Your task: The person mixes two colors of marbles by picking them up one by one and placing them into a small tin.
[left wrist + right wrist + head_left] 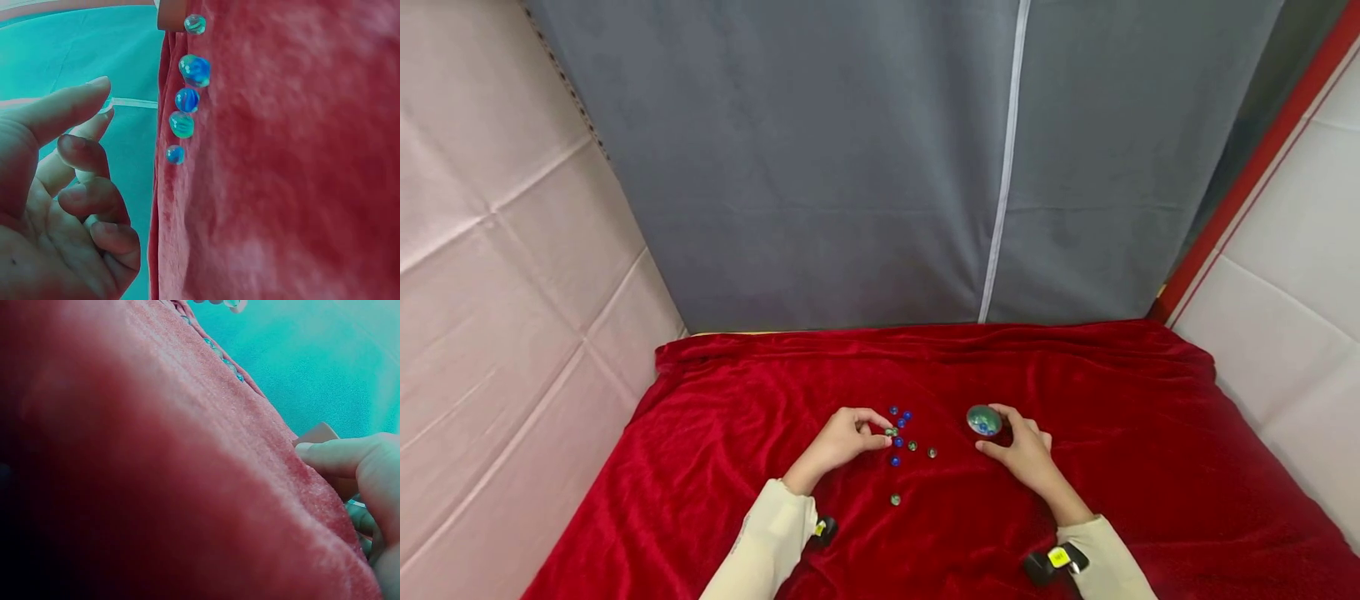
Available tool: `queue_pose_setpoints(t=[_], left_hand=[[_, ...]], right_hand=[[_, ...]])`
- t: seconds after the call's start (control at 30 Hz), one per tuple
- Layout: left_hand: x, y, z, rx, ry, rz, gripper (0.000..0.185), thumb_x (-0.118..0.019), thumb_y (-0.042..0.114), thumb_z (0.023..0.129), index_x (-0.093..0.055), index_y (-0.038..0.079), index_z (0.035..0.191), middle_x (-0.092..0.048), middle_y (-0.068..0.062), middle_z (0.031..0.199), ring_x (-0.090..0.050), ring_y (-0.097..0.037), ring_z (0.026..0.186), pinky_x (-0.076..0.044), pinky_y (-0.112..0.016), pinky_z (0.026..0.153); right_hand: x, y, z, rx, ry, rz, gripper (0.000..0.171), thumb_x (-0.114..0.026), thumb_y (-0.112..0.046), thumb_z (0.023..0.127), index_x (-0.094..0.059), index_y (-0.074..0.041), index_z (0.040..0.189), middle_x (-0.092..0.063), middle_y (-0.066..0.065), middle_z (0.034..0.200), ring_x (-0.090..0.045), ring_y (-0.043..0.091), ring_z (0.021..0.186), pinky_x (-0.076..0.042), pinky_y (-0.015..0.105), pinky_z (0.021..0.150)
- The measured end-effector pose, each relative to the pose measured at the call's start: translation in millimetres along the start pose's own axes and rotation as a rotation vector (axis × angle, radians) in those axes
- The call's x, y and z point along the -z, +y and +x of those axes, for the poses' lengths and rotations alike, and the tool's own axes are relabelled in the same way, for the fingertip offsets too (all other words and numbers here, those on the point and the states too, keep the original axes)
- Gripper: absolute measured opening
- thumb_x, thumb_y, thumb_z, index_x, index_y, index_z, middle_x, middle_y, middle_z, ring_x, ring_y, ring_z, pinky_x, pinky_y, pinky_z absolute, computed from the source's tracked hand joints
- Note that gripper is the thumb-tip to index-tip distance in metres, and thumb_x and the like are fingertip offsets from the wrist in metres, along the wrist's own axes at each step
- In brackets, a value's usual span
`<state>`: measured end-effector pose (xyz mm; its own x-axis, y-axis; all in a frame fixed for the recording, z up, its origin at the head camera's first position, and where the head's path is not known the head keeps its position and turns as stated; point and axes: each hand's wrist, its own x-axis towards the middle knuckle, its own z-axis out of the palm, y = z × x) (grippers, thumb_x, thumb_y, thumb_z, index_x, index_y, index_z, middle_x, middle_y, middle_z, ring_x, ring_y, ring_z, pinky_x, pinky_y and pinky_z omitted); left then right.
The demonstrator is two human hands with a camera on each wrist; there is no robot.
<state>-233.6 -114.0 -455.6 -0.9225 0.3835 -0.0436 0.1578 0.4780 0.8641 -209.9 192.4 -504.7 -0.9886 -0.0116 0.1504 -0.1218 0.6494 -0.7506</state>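
Head view evenly lit; wrist views blurred, colour-shifted

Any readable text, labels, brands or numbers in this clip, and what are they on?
None can be read.
Yellow tag on the right wrist device: any marks too small to read.
Yellow tag on the left wrist device: too small to read.
Marbles, bowl, red cloth, grey curtain: no print.

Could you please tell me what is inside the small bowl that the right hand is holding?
The small bowl in the right hand shows blue and green marbles; their number and anything beneath them are hidden.
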Motion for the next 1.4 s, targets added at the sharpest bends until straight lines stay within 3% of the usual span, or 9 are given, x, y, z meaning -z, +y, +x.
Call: queue_pose_setpoints(t=[0.4,1.4], left_hand=[[-12.9,10.2,8.8,-0.029,-0.014,-0.013,0.018,-0.076,0.018,0.081,-0.075,0.009,0.097,-0.044,0.005,0.054,-0.036,-0.008,0.051,-0.032,-0.019,0.049],[-55.2,41.3,51.5,-0.082,-0.074,-0.040,0.017,-0.075,0.021,0.082,-0.076,0.013,0.097,-0.046,0.005,0.050,-0.037,-0.008,0.045,-0.034,-0.021,0.045]], right_hand=[[-0.7,-0.5,-0.1,0.002,0.003,0.006,0.062,-0.079,-0.026,0.079,-0.051,-0.008,0.132,-0.061,0.015,0.124,-0.047,0.032,0.112,-0.019,0.043,0.082],[-1.2,-1.1,2.3,-0.017,-0.006,-0.023,0.062,-0.079,-0.024,0.079,-0.051,-0.007,0.132,-0.061,0.016,0.126,-0.047,0.034,0.112,-0.021,0.041,0.080]])
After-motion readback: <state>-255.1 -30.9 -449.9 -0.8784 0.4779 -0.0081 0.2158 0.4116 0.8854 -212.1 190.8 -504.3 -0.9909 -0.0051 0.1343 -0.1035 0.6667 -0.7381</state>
